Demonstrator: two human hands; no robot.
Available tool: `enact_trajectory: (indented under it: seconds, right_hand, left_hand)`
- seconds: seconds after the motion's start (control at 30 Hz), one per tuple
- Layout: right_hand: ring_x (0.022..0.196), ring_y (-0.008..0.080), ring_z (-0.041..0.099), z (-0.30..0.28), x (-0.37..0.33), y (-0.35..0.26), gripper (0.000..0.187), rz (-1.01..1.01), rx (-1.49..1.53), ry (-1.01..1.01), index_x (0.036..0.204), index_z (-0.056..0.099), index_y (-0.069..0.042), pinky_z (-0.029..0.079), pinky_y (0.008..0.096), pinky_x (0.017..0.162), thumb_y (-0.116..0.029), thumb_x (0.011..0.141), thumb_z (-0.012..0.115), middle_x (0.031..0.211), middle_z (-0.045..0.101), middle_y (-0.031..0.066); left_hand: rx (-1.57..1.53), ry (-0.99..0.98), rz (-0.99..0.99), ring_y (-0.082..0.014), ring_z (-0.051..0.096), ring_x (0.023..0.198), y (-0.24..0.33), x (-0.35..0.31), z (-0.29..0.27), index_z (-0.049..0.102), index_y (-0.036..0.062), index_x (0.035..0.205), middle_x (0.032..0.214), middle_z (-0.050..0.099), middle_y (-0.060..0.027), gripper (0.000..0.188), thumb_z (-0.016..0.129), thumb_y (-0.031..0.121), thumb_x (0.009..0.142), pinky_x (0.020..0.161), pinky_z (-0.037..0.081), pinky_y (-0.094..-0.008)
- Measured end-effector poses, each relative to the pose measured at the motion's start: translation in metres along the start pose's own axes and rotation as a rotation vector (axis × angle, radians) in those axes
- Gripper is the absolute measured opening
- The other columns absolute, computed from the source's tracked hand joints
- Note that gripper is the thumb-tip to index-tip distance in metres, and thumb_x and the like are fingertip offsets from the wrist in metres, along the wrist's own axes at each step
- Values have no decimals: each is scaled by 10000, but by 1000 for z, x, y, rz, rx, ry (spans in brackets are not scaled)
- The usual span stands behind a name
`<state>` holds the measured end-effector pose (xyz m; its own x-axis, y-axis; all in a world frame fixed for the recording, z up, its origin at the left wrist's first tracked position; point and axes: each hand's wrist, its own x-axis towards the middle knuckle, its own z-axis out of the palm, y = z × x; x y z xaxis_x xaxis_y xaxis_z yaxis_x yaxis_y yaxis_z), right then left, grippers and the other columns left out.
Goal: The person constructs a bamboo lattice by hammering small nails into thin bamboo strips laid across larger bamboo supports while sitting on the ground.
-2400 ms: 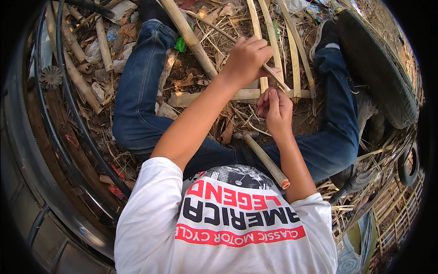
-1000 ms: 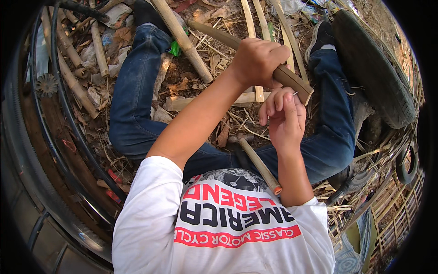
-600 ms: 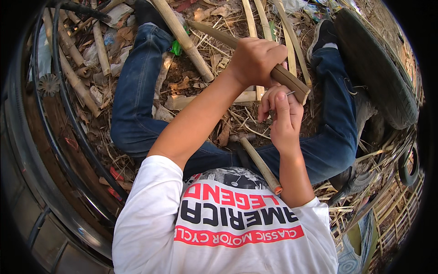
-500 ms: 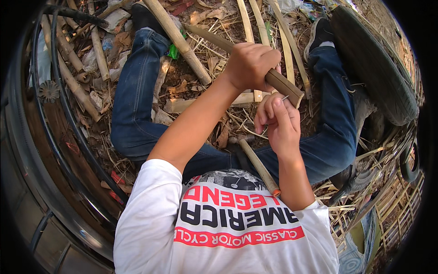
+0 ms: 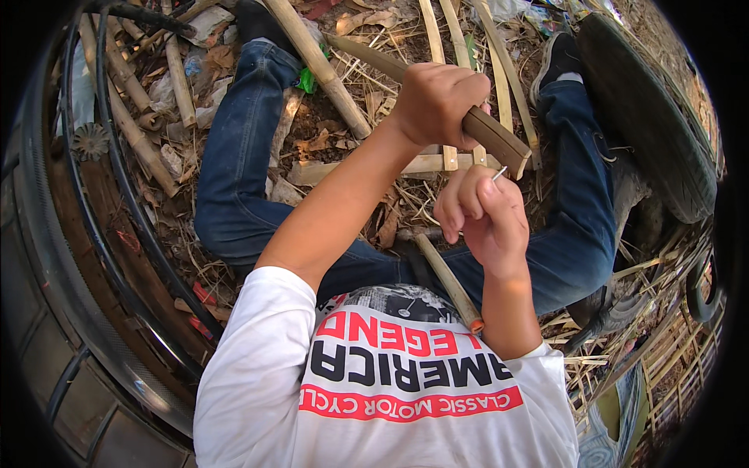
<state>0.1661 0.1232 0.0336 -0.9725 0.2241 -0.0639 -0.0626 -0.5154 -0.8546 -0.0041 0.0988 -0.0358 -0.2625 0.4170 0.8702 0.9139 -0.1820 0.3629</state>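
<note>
Ground, head view: bare soil (image 5: 316,125) strewn with dry leaves and straw, a dark tyre (image 5: 647,117) lying along its right edge and black metal bars (image 5: 117,148) along its left.
Strips: pale bamboo strips (image 5: 502,90) run from the ground's far edge to a crosspiece (image 5: 320,173) between the person's legs.
Brown bar: the wooden bar (image 5: 498,136) slants above the strips, its near end over the crosspiece's right end.
Left hand: the left hand (image 5: 441,101) is curled tightly round the bar's middle.
Right hand: the right hand (image 5: 493,214) pinches a thin pin (image 5: 500,173) between thumb and forefinger, other fingers loosely bent; whether pin and bar touch, I cannot tell.
Handling: the bar looks stiff and fairly solid, best gripped mid-length; the pin seems light, hard and slippery, best pinched by its shank; the strips look light and liable to split.
</note>
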Motion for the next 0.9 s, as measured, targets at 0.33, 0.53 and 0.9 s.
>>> enact_trajectory:
  seconds: [0.33,0.53,0.9]
  right_hand:
    - [601,259,566,-2,-29,-36,254,230,-624,-346,765,598,37,440,350,571,-134,951,578,682,582,129]
    - [599,180,569,-46,-46,-83,245,243,-806,-173,731,624,43,425,298,565,-119,914,643,674,612,107]
    - [616,101,536,-64,-40,-74,243,281,-821,65,729,586,52,418,263,571,-102,913,625,663,596,71]
  left_hand:
    - [3,-96,-33,-261,514,482,5,-10,-4,485,89,679,567,464,-53,191,652,172,639,459,427,-357]
    - [-232,-594,25,-257,590,552,27,-55,-23,540,101,758,612,545,-36,295,708,179,529,501,481,-372]
    - [-127,-1596,243,-300,685,692,26,-31,-2,617,74,853,692,669,-89,328,744,194,576,596,530,-440]
